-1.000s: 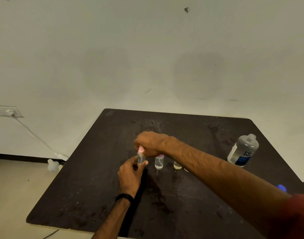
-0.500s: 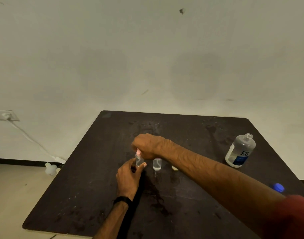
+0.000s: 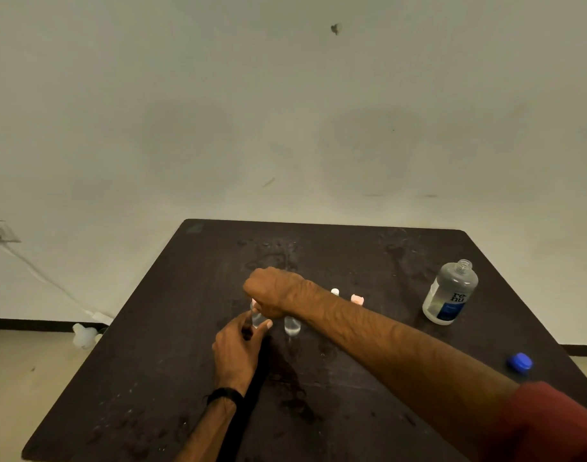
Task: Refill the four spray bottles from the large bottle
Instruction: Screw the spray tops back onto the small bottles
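There is a single view, from a camera worn on the person's head, so no second view shares any part of the scene. It looks forward and slightly down, with the pale wall (image 3: 285, 111) filling the upper half of the picture and the dark table (image 3: 368, 395) the lower half. The wide lens bends the table's edges outward. The left hand (image 3: 238, 355) and right hand (image 3: 272, 291) meet just below the picture's middle, at arm's reach from the lens. Both forearms enter from the bottom edge, the right sleeve (image 3: 551, 425) nearest the camera in the lower right corner.
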The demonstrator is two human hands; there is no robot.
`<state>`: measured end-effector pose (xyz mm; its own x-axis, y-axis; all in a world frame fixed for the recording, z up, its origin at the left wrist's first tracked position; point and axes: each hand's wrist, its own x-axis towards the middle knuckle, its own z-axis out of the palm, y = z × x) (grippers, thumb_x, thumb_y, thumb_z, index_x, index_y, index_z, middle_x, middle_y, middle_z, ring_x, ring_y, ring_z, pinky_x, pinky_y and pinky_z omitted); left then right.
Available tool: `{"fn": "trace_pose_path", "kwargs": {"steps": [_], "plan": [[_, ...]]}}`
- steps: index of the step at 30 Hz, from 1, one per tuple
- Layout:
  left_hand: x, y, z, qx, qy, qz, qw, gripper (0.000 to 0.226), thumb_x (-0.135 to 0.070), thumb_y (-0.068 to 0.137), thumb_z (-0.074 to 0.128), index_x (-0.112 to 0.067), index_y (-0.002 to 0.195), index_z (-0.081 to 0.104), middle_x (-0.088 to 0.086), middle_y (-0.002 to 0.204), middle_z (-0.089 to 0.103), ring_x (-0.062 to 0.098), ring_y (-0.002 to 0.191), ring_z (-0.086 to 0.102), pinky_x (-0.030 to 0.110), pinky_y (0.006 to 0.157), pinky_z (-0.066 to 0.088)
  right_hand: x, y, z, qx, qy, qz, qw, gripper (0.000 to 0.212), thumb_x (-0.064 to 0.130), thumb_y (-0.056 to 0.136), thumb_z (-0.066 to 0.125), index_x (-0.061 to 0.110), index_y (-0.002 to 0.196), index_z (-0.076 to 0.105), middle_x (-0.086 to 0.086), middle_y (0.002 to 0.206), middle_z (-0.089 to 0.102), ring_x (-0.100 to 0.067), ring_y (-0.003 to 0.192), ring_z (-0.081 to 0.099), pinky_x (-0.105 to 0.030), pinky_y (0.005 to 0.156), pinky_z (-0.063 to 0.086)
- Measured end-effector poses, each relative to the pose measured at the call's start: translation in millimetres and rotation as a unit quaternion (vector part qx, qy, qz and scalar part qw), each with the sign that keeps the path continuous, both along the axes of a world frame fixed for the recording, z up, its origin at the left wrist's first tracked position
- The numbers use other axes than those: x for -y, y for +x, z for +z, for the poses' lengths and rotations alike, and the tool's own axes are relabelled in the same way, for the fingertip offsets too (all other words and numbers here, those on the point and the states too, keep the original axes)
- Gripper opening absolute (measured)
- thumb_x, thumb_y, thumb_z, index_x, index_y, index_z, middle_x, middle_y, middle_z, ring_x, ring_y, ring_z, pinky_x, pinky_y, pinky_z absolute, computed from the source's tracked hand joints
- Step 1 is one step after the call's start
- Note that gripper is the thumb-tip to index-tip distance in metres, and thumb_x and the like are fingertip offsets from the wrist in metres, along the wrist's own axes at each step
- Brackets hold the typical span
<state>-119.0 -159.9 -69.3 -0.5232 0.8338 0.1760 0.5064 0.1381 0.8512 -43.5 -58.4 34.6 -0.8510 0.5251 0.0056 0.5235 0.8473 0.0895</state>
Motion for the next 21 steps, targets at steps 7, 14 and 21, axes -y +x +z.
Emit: {"fn": "trace_pose_path", "kwargs": {"steps": [7,14,21], "plan": [[-7,-3,-2,-0.025,-0.014,0.012,1.0,0.019,-0.043,0.083,0.077,-0.028,0.092,0.071,-0.009,0.072,0.065,0.006,0.069,0.061,0.018,0.059,0.041,4,0,17,0.016,-0.06,-0.046,0.997,0.022,0.021,0.091,0.064,0.003,0.105,0.065,-0.018,0.105,0.063,-0.034,0.092,0.064,-0.037,0.07,0.05],[-7,-6,-6,-0.04,-0.017,0.013,0.999,0.024,-0.047,0.082,0.077,-0.027,0.093,0.071,-0.01,0.072,0.064,0.004,0.068,0.06,0.016,0.058,0.039,9,4,15,-0.001,-0.087,-0.075,0.993,0.028,0.029,0.091,0.064,0.003,0.102,0.064,-0.016,0.103,0.065,-0.03,0.088,0.064,-0.038,0.076,0.056],[-7,-9,-5,-0.013,-0.026,-0.012,1.0,0.019,-0.041,0.082,0.079,-0.03,0.092,0.068,-0.009,0.073,0.065,0.006,0.068,0.062,0.019,0.06,0.041,10,10,3,-0.034,-0.09,-0.082,0.992,0.03,0.03,0.093,0.061,0.004,0.109,0.061,-0.016,0.11,0.06,-0.031,0.097,0.061,-0.039,0.08,0.052]]}}
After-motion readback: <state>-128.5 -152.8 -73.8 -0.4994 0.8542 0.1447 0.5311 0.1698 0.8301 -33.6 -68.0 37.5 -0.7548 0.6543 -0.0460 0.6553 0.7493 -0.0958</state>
